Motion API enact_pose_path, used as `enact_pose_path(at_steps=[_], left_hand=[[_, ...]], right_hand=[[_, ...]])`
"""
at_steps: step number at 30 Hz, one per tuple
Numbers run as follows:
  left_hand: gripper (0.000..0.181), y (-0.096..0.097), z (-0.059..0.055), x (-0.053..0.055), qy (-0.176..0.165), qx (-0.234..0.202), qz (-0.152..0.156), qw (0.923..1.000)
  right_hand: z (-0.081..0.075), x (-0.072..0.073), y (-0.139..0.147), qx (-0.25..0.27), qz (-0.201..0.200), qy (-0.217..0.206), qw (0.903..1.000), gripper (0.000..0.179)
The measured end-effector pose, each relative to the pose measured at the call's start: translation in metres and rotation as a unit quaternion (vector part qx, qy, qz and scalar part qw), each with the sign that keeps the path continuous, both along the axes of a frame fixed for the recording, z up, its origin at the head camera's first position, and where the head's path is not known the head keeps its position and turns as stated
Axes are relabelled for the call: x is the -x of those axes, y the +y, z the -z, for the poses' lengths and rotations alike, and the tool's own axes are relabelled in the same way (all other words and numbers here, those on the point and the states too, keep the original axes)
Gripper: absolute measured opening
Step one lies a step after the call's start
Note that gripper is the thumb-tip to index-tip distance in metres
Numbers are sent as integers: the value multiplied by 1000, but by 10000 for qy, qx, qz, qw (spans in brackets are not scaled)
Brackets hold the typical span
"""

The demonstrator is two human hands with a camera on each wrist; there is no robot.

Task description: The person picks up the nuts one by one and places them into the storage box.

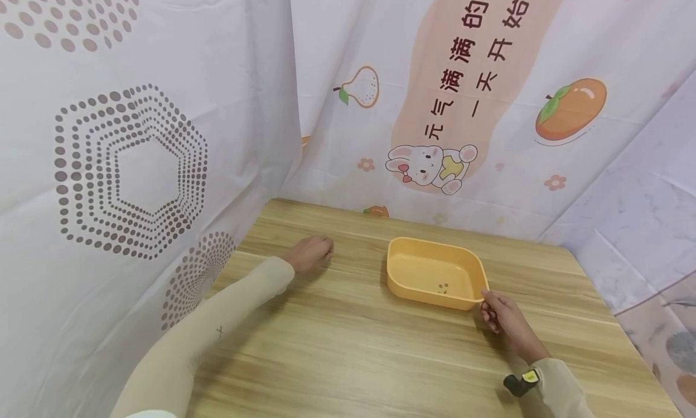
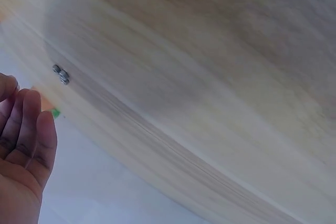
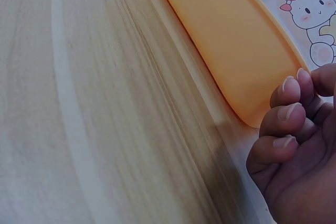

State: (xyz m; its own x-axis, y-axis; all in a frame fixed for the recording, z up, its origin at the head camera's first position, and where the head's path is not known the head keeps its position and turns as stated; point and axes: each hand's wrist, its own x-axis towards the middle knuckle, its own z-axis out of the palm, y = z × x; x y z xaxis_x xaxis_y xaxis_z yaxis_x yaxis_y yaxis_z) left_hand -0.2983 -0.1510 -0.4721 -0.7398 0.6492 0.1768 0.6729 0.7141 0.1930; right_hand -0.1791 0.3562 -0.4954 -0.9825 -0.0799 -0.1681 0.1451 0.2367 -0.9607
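My right hand (image 1: 505,321) grips the near right corner of a shallow yellow-orange plastic tray (image 1: 435,299), thumb and forefinger pinching its rim. A few tiny metal pieces (image 1: 443,286) lie on the tray's floor. In the right wrist view, the other fingers (image 3: 283,148) curl beneath the tray's edge. To the tray's left, my left hand (image 1: 310,253) is low over the table, fingers bent. Its thumb and forefinger tips meet in the left wrist view; I cannot tell whether something small is between them. Several small nut-like metal pieces (image 2: 61,74) lie on the wood close to that hand.
The wood-grain table (image 1: 348,357) ends at the back against a printed curtain (image 1: 348,146). Another white curtain (image 1: 228,104) hangs along the left side, close to the left forearm, and a marbled cloth (image 1: 631,225) along the right.
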Motion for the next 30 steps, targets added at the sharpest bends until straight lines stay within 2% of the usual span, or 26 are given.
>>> enact_pose_path(at_steps=[6,15,24,30], left_hand=[[10,9,-5,-1,19,6,-10,10000],[11,18,-5,1,-64,19,-88,9999],[12,25,-12,-1,-118,70,44,9999],[12,29,-11,0,-56,49,113,9999]], right_hand=[[0,1,1,-44,-17,9,10000,49],[0,1,1,-27,0,-25,10000,49],[0,0,0,-15,6,-27,10000,48],[0,0,1,-49,-23,14,10000,49]])
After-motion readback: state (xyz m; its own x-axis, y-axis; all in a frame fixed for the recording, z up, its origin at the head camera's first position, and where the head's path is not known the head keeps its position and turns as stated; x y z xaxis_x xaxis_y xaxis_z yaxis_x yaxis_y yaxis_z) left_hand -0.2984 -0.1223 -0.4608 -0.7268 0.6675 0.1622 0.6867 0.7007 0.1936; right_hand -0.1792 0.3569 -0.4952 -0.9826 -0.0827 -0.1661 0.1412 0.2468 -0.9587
